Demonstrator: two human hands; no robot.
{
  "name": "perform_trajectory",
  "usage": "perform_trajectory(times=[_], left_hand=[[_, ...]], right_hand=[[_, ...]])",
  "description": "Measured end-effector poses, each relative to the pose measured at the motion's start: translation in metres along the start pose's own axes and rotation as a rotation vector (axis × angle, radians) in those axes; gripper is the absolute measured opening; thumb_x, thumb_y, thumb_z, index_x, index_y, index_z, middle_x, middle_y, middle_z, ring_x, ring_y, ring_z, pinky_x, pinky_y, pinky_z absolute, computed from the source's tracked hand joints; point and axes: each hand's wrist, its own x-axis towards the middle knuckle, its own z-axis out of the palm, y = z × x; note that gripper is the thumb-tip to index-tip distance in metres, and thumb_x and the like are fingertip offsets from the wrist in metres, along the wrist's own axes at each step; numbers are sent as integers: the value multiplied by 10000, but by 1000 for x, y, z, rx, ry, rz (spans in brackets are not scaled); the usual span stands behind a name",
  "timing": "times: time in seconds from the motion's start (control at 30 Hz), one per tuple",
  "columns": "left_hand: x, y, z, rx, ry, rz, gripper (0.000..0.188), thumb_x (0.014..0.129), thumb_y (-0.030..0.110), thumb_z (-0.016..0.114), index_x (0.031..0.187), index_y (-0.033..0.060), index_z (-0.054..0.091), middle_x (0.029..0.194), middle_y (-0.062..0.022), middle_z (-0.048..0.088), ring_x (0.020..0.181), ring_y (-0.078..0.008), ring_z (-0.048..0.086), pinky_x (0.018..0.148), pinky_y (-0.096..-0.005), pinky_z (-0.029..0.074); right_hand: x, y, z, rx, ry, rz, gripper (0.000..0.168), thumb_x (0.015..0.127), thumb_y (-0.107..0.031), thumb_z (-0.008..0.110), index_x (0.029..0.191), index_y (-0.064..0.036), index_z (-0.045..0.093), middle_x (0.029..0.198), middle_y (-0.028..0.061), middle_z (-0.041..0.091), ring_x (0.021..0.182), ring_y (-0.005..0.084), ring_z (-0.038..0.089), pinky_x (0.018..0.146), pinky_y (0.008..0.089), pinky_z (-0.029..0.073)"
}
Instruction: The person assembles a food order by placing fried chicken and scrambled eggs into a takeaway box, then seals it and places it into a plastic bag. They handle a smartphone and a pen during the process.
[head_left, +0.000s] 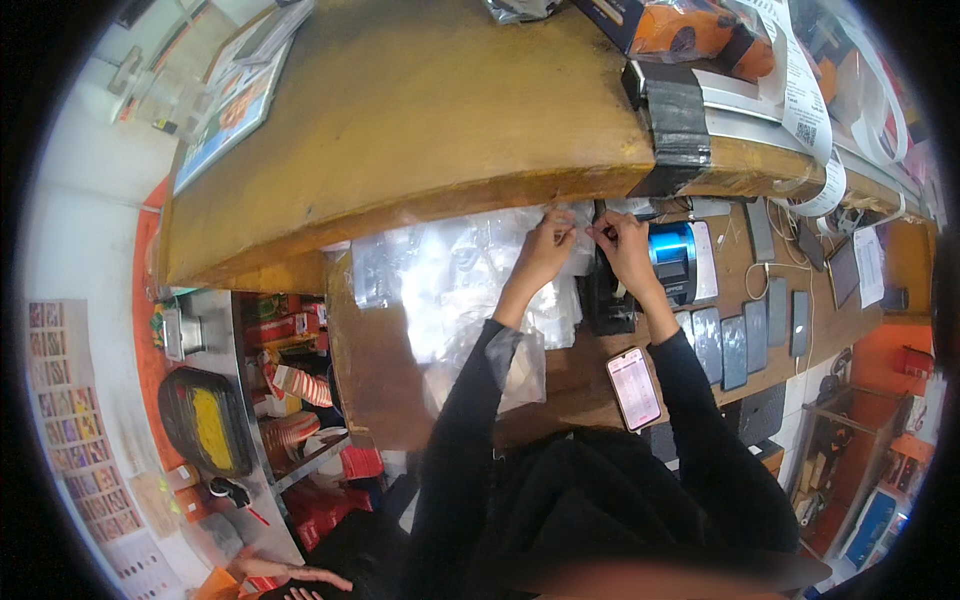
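My left hand (549, 247) is at the far side of the lower desk, fingertips pinched on a piece of clear plastic (582, 217). Close by on its right, my right hand (626, 244) has its fingertips at the same plastic's edge; whether it is a bag or film is too small to tell. Under and left of my hands spreads a pile of clear plastic bags (465, 277). A black tape dispenser (613, 315) stands below my right hand. Touching distance from that wrist is a blue and black label printer (671, 255) with white paper at its side.
A raised wooden counter (420, 97) overhangs the desk's far side. A phone with a lit screen (634, 390) lies near my body. Several dark phones (735, 351) line the right, with a white cable (766, 277). Receipt paper (806, 97) hangs from above. Another person's hand (300, 576) shows at lower left.
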Motion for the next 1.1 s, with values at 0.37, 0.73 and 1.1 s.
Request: perform_trajectory(times=[0.37, 0.73, 1.1], left_hand=[[-1, 27, 17, -107, -167, -84, 222, 888, 156, 635, 1053, 14, 591, 949, -105, 662, 885, -146, 625, 753, -266, 481], [-2, 19, 43, -371, 100, 36, 174, 861, 164, 682, 878, -1, 627, 772, -25, 649, 688, -87, 577, 606, -231, 456], [1, -25, 32, -550, 186, -274, 168, 857, 141, 674, 845, 14, 565, 775, -67, 616, 746, -127, 618, 629, -242, 499]], right_hand=[[-15, 20, -19, 521, -32, 96, 190, 891, -145, 628, 874, 43, 612, 727, 86, 614, 660, 80, 525, 627, 242, 438], [-8, 35, -8, 581, 81, 69, 194, 902, -147, 623, 849, 39, 632, 709, 48, 623, 684, 101, 595, 630, 249, 484], [-7, 40, -17, 678, 278, 60, 178, 947, -142, 546, 885, 22, 580, 788, 56, 619, 724, 108, 604, 645, 259, 530]])
